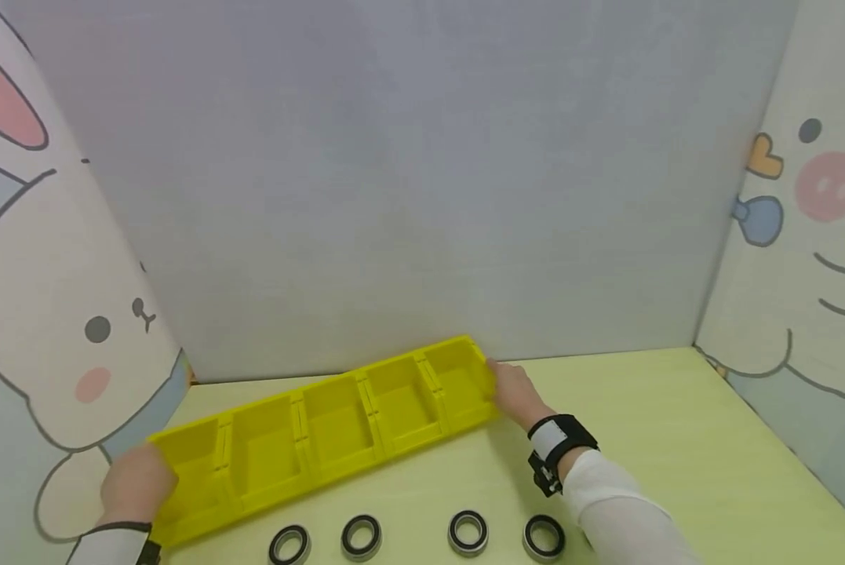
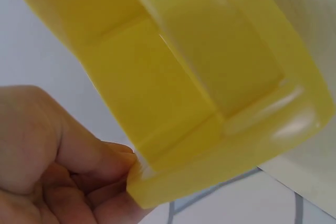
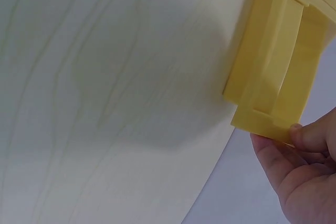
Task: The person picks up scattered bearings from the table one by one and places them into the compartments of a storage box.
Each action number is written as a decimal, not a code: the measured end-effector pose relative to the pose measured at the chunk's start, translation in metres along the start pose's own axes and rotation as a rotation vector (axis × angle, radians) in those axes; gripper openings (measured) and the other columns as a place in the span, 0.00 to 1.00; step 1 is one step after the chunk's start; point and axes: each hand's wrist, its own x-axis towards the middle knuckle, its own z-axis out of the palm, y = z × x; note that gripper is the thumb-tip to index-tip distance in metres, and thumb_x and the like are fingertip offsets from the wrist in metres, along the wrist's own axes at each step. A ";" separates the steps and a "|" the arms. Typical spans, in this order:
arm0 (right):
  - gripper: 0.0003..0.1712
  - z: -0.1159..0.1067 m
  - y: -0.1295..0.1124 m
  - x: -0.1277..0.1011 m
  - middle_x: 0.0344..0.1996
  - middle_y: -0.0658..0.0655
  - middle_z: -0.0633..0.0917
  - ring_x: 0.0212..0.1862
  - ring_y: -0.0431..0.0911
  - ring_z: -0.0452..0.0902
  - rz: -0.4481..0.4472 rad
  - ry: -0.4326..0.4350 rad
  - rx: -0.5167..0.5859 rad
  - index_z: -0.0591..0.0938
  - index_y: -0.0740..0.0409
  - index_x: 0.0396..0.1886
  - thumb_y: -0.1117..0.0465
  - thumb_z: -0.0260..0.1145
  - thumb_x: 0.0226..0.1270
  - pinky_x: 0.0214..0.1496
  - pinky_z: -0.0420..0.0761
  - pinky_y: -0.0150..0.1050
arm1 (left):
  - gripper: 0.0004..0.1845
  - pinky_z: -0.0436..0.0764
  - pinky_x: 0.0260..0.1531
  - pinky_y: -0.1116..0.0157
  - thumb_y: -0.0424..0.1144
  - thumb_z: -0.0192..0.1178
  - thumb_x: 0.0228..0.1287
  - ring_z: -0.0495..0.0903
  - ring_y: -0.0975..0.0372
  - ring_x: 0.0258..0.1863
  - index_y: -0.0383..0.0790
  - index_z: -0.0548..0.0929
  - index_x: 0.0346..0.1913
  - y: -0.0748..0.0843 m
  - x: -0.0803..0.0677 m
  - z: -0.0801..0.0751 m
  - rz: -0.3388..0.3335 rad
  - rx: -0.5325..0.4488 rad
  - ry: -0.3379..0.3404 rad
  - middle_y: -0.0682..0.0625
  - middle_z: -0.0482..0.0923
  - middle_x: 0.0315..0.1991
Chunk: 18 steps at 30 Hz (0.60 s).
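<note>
We see a pale grey back wall (image 1: 408, 173) flanked by two side panels, a cartoon rabbit panel (image 1: 62, 329) on the left and a cartoon face panel (image 1: 803, 259) on the right. Below them lies a light yellow-green bench (image 1: 662, 439) with a faint wood grain. Across the bench, running diagonally from the near left to the far right, sits a long yellow tray (image 1: 330, 428) divided into five square compartments, all of them showing only their yellow floors. Our left hand (image 1: 138, 486) holds the tray's near left end; in the left wrist view the thumb and curled fingers (image 2: 105, 161) pinch the corner of its rim, so this grip is closed on the tray. Our right hand (image 1: 515, 392) holds the far right end; in the right wrist view the fingertips (image 3: 315, 135) curl against the end wall, closed on it as well. That end looks raised slightly off the bench in the right wrist view. The right wrist wears a black strap with a white patch (image 1: 558, 441) above a white sleeve. Nearest to us, in a row along the front edge of the bench and well apart from the tray, lie four black-and-silver bearing rings (image 1: 468, 532), flat and evenly spaced.
</note>
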 end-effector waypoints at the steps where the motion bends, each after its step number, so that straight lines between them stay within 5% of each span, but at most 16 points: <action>1: 0.28 -0.002 0.003 -0.001 0.56 0.68 0.76 0.39 0.51 0.73 -0.002 0.000 -0.001 0.67 0.69 0.64 0.77 0.53 0.62 0.42 0.72 0.41 | 0.07 0.76 0.28 0.55 0.28 0.56 0.54 0.71 0.53 0.25 0.23 0.74 0.28 0.002 0.002 0.000 0.006 -0.003 0.005 0.39 0.71 0.24; 9: 0.30 -0.014 0.031 -0.016 0.52 0.70 0.78 0.31 0.49 0.68 0.016 0.004 0.002 0.66 0.71 0.65 0.78 0.54 0.59 0.35 0.70 0.39 | 0.09 0.71 0.23 0.59 0.30 0.56 0.52 0.69 0.55 0.21 0.34 0.72 0.18 0.023 0.006 0.005 0.104 -0.027 0.081 0.44 0.69 0.19; 18: 0.28 -0.033 0.054 -0.035 0.52 0.74 0.76 0.32 0.51 0.68 0.041 0.007 0.017 0.64 0.72 0.65 0.76 0.51 0.64 0.32 0.68 0.38 | 0.04 0.65 0.20 0.62 0.27 0.56 0.50 0.66 0.56 0.18 0.30 0.71 0.24 0.043 0.012 0.009 0.196 -0.154 0.129 0.46 0.65 0.18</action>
